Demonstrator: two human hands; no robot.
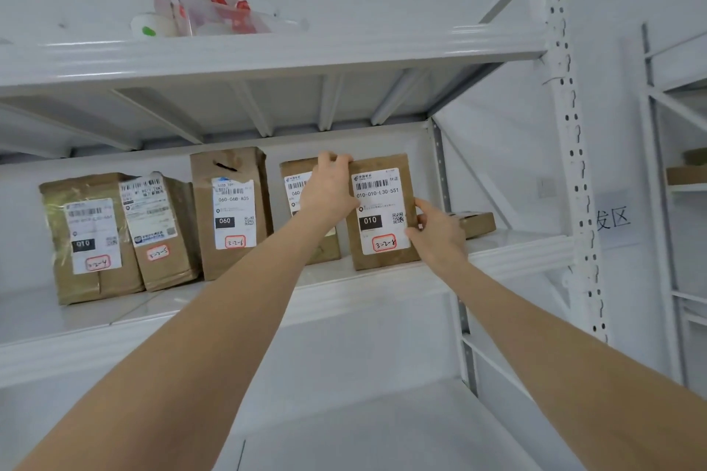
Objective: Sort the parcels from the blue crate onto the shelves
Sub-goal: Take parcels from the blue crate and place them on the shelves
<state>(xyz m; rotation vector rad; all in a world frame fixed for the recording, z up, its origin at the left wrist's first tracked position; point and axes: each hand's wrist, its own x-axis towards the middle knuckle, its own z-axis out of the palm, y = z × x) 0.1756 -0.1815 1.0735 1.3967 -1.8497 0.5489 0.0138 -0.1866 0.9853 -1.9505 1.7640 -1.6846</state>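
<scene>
On the middle shelf (497, 260) of a white metal rack, five brown parcels stand upright in a row, each with a white label and a hand-written code ringed in red. From the left they are the parcel marked 3-2-4 (92, 237), the parcel marked 3-2-5 (160, 229) leaning against it, the taller parcel marked 3-2-6 (231, 214), a fourth parcel (294, 180) whose code is hidden behind an arm, and the parcel marked 3-2-8 (382, 210) at the right end.

Both hands are on the parcel marked 3-2-8, which rests on its bottom edge near the shelf's front lip, just beside the fourth parcel. The left hand (329, 191) grips its top left corner, fingers (336, 157) curled over the top edge. The right hand (440, 237) holds its right edge low down, thumb lying up along that edge and a fingertip pressed at the label's lower right corner; how its other fingers lie cannot be told.

Behind the right hand a flat brown box (478, 222) lies on the same shelf near the corner post.

Up on the top shelf (267, 53) sit a clear plastic bag (214, 11) with red pieces inside and a white roll (147, 27) beside it. Lower down, the bottom shelf (344, 413) shows white. At far right a second rack (658, 164) carries a brown carton (686, 174), and a paper sign (614, 218) hangs on the wall between the racks.
</scene>
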